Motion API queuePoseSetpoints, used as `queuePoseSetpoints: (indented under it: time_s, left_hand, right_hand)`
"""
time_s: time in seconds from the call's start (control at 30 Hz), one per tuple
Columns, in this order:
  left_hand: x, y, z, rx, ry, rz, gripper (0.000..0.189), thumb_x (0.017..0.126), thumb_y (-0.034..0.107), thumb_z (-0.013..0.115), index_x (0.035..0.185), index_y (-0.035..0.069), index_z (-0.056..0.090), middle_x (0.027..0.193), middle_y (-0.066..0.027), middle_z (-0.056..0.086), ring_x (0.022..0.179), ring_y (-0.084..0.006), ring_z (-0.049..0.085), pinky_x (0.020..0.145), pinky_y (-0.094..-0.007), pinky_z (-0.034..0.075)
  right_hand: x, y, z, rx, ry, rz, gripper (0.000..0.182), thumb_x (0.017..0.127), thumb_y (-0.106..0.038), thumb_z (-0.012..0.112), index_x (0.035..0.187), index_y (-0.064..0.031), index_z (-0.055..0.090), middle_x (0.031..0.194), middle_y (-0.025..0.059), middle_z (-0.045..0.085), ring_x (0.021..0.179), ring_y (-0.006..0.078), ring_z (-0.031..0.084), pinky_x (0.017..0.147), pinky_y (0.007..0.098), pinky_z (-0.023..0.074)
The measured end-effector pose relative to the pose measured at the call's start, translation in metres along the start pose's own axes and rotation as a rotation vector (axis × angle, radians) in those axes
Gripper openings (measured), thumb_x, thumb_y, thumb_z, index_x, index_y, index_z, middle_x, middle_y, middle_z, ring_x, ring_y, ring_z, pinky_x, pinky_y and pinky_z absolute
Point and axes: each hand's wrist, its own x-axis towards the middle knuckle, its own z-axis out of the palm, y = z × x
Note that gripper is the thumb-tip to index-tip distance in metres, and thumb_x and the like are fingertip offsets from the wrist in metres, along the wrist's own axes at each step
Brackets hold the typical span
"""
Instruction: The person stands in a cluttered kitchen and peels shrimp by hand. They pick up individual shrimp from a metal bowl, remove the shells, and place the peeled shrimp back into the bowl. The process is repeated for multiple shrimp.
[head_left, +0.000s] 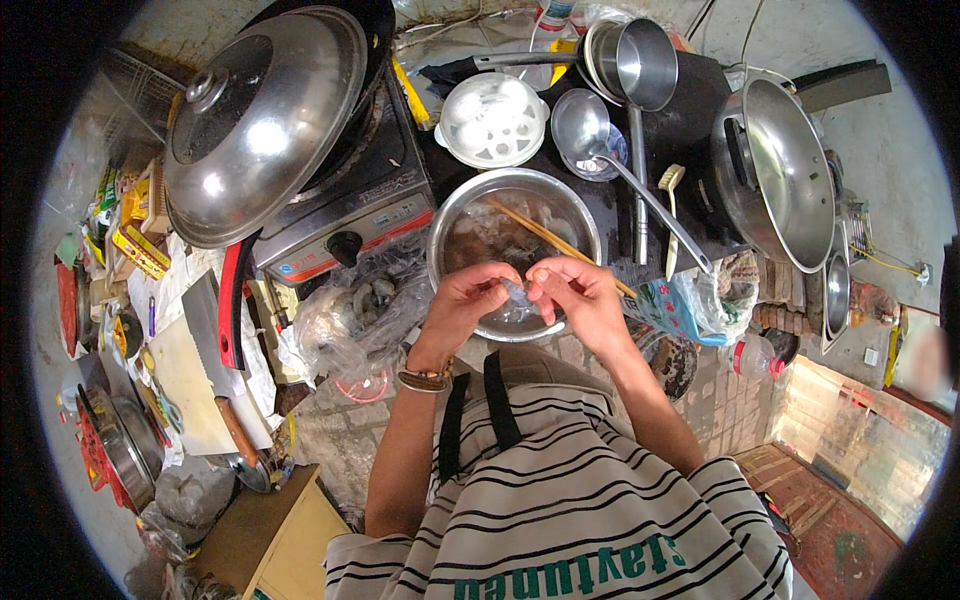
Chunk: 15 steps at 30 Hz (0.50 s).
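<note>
Over the near rim of a steel basin, my left hand pinches a small, greyish, translucent shrimp between thumb and fingers. My right hand has its thumb and fingertips closed at the other end of the same shrimp. Murky water and pale, shell-like scraps fill the basin below. A pair of wooden chopsticks leans across it, passing behind my right hand. To the left, an opened clear plastic bag holds several grey shrimp.
A gas stove carries a lidded wok at the left. Beside it, a cleaver lies on a cutting board. Behind the basin stand a white egg steamer and a steel ladle. A brush and large steel pan are at right.
</note>
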Motion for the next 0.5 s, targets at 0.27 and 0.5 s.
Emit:
queuePoseSetpoints:
  time_s: [0.27, 0.5]
  left_hand:
    - [-0.001, 0.002, 0.0, 0.181, 0.081, 0.031, 0.015, 0.083, 0.004, 0.058, 0.098, 0.003, 0.061, 0.086, 0.0036, 0.058, 0.075, -0.003, 0.047, 0.068, -0.0178, 0.039]
    - [-0.007, -0.007, -0.001, -0.009, 0.197, 0.048, 0.019, 0.085, 0.007, 0.057, 0.103, 0.0, 0.06, 0.093, -0.0057, 0.063, 0.073, -0.0069, 0.049, 0.067, -0.0213, 0.041]
  right_hand:
    - [-0.002, 0.015, 0.0, -0.49, 0.023, -0.336, 0.011, 0.081, -0.004, 0.06, 0.091, -0.0002, 0.06, 0.07, 0.0017, 0.059, 0.057, 0.0046, 0.051, 0.048, 0.0186, 0.0401]
    - [0.001, 0.011, 0.0, -0.107, 0.077, 0.033, 0.014, 0.087, -0.012, 0.053, 0.086, 0.0008, 0.059, 0.065, 0.0025, 0.057, 0.052, 0.0052, 0.05, 0.044, 0.0181, 0.0386]
